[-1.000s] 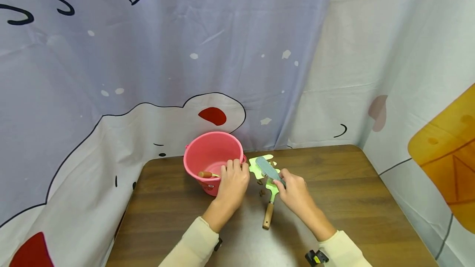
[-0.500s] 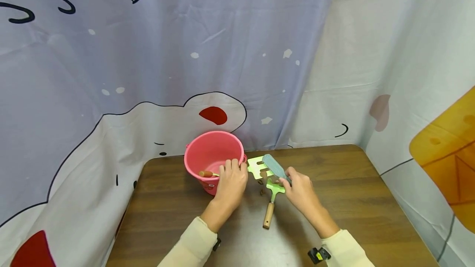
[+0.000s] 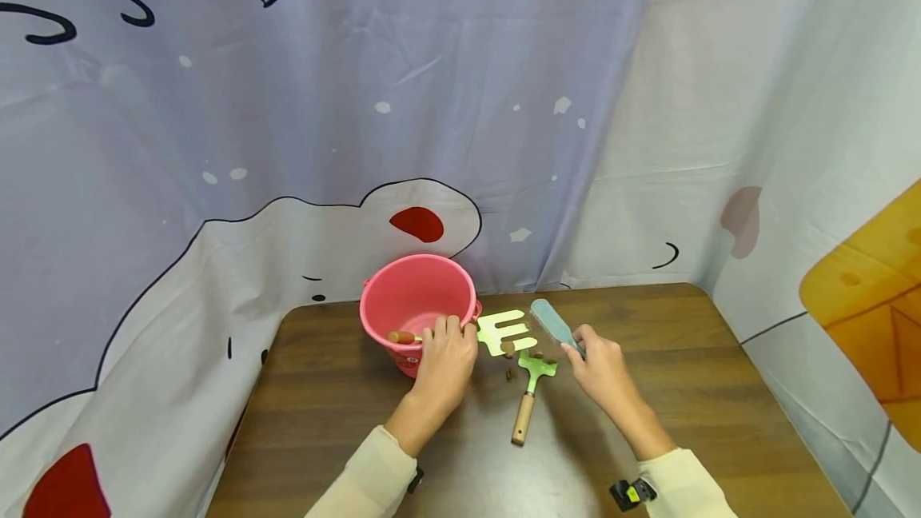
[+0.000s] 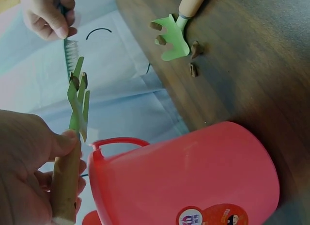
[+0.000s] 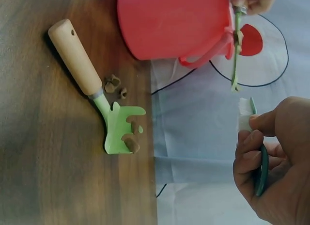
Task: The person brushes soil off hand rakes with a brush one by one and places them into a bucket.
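Observation:
My left hand (image 3: 446, 366) grips the wooden handle of a garden hand fork (image 4: 80, 101) at the pink bucket's (image 3: 413, 282) near right rim. The fork's green tines point right, past the bucket, with brown clumps (image 4: 74, 82) on them. My right hand (image 3: 604, 366) holds a blue-green brush (image 3: 552, 320) by its handle, its white bristles facing the fork, a short gap from the tines. Below them on the table lies a green hand rake (image 3: 534, 370) with a wooden handle, several brown clumps at its tines.
Loose brown bits (image 5: 112, 83) lie beside the rake on the wooden table (image 3: 316, 414). A brown handle end (image 3: 404, 337) shows inside the bucket. A printed curtain (image 3: 432, 126) hangs right behind the table's back edge.
The brush has moved right, off the fork's tines, and now stands apart from them. The fork has turned so its tines spread into view. The rake lies still.

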### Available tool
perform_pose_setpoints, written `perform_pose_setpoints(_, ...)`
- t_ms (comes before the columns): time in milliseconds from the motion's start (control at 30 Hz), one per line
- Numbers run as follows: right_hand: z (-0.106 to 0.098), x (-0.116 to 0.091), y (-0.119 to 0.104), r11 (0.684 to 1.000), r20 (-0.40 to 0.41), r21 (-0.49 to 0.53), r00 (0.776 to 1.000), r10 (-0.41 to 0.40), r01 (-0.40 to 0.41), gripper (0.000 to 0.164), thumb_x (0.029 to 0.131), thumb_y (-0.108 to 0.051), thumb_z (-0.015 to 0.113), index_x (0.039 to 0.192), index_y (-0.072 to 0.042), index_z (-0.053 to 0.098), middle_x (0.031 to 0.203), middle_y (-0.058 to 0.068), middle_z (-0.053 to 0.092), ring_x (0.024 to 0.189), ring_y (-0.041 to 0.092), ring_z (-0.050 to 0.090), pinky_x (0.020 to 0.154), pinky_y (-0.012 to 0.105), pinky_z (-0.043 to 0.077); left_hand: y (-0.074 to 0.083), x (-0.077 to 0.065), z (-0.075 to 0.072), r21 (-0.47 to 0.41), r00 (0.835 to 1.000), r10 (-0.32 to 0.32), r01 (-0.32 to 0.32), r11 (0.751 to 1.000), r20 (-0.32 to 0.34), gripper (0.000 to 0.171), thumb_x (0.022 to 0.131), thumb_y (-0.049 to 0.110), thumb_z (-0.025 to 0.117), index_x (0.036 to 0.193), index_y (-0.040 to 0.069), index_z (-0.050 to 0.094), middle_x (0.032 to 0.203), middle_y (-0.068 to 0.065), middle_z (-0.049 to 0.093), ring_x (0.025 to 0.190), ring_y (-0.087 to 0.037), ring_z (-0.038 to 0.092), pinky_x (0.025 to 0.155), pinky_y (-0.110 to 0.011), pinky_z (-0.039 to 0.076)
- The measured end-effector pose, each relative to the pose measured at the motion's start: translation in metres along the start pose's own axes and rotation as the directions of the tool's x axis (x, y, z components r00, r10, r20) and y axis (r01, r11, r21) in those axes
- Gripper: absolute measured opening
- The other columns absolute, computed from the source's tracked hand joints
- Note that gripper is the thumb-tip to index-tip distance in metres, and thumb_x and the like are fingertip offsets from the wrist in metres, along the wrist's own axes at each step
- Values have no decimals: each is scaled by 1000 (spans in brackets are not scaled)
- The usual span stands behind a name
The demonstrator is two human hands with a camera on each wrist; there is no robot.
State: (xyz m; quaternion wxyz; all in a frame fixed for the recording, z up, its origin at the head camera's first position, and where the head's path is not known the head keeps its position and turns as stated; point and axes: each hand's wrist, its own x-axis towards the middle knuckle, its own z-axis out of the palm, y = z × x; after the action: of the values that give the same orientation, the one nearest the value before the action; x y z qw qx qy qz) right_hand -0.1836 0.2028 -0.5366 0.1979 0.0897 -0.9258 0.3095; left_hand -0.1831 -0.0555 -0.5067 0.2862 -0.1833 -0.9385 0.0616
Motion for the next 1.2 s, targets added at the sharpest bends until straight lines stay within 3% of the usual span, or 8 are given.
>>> perform_pose_setpoints(233, -5, -6, -18, 999, 33, 20, 999, -27, 26, 15, 90, -7, 77, 93, -1, 63, 76, 9, 70, 65, 17, 64, 57, 33, 53, 1, -1, 3, 3, 999, 4, -4, 1000, -33, 4, 93, 6, 65, 91, 9, 64, 83, -9, 57, 79, -26, 53, 64, -36, 33)
perform_pose_setpoints(633, 8, -16, -59, 991, 97, 104, 991, -93, 83, 16, 87, -5, 79, 93, -3, 64, 74, 4, 70, 61, 7, 56, 53, 21, 46, 8, 4, 5, 53, 998, 2, 1, 999, -55, 13, 95, 6, 56, 91, 10, 68, 84, -8, 59, 78, -25, 54, 63, -35, 34)
perform_pose_setpoints(733, 12, -16, -62, 992, 115, 94, 989, -95, 84, 17, 88, -5, 79, 92, -2, 62, 74, 5, 69, 59, 6, 54, 51, 19, 44, 10, 4, 6, 51, 999, 9, -6, 999, -49, 11, 95, 7, 58, 91, 11, 68, 85, -8, 59, 79, -25, 54, 64, -36, 36)
perform_pose_setpoints(900, 16, -16, -58, 991, 54, 11, 989, -136, 136, 24, 84, -4, 82, 87, -4, 58, 72, 8, 66, 60, 12, 57, 50, 24, 45, 11, 4, 7, 34, 999, 18, -17, 999, -47, 4, 90, 7, 67, 90, 11, 67, 84, -9, 58, 79, -25, 54, 65, -36, 37)
perform_pose_setpoints(1200, 16, -17, -47, 983, 25, -47, 984, -177, 178, 25, 83, -5, 83, 87, -5, 58, 74, 8, 68, 65, 18, 65, 53, 31, 50, 13, 4, 6, 29, 999, 16, -15, 999, -35, 6, 93, 6, 63, 92, 11, 66, 86, -9, 60, 81, -25, 55, 65, -36, 37)
